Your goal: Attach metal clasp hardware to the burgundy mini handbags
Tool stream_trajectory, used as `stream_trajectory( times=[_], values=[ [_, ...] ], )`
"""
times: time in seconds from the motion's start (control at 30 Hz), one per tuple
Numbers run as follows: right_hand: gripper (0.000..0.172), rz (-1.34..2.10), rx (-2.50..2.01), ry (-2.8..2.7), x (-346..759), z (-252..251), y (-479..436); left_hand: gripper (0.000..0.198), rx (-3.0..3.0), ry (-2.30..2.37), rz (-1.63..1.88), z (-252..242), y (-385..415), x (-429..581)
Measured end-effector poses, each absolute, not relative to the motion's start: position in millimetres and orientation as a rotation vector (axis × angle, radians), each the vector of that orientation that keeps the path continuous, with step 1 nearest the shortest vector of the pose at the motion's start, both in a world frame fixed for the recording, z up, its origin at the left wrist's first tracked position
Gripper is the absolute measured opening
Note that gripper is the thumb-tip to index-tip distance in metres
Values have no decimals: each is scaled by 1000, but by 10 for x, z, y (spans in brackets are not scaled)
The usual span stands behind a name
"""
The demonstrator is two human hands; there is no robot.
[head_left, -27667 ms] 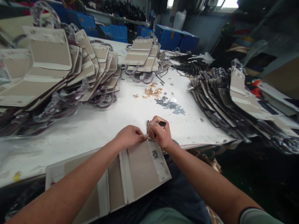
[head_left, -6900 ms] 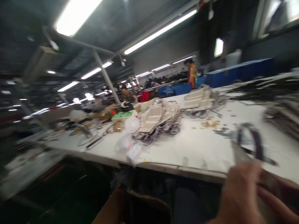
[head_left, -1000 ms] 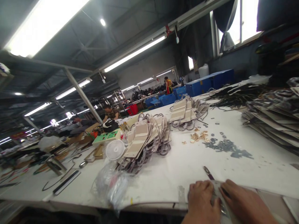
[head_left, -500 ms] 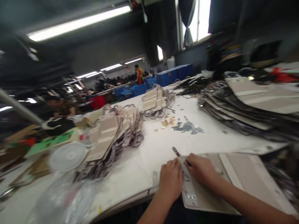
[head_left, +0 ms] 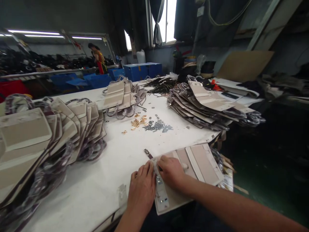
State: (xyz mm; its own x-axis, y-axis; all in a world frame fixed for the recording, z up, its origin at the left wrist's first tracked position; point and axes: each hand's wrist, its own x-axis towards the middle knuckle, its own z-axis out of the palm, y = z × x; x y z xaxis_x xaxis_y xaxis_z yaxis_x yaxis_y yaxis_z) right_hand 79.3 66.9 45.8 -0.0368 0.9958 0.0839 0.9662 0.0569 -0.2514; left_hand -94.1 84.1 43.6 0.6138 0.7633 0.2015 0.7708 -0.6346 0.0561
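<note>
A beige panel (head_left: 193, 166) lies flat at the near edge of the white table (head_left: 101, 180), with small metal fittings (head_left: 159, 187) along its left edge. My left hand (head_left: 142, 190) rests beside that edge, fingers stretched toward the fittings. My right hand (head_left: 172, 172) lies on the panel with its fingers curled at the same edge; what it grips is hidden. A dark metal tool tip (head_left: 148, 153) sticks out past my fingers.
Stacks of beige panels with wrapped handles lie at left (head_left: 36, 138), back centre (head_left: 120, 96) and right (head_left: 205, 104). Gold clasps (head_left: 138, 122) and grey metal bits (head_left: 156, 126) are scattered mid-table. Blue crates (head_left: 141, 70) and a distant person (head_left: 98, 61) stand behind.
The view has swung right and down from the workshop ceiling to the table. My hands stay together on the panel's left edge.
</note>
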Motion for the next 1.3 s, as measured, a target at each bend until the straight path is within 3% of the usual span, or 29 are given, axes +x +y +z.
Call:
stream_trajectory(
  times=[0.33, 0.6, 0.77, 1.0, 1.3],
  values=[
    [24, 308, -1912, -2172, 1031, 675, 845, 43, -2774, -1322, -364, 419, 817, -989],
    [38, 337, -2229, -1810, 1858, 862, 1883, 45, -2761, -1407, -510, 311, 817, -1043],
    [38, 374, -2289, -1785, 2009, 723, 2256, 45, -2768, -1444, -497, 328, 826, -1034],
    [33, 354, -2266, -1835, 2061, 647, 2331, 46, -2789, -1469, -455, 387, 810, -986],
    [35, 380, -2118, -1823, 1883, 1037, 2015, 44, -2805, -1531, -488, 445, 789, -969]
  ],
)
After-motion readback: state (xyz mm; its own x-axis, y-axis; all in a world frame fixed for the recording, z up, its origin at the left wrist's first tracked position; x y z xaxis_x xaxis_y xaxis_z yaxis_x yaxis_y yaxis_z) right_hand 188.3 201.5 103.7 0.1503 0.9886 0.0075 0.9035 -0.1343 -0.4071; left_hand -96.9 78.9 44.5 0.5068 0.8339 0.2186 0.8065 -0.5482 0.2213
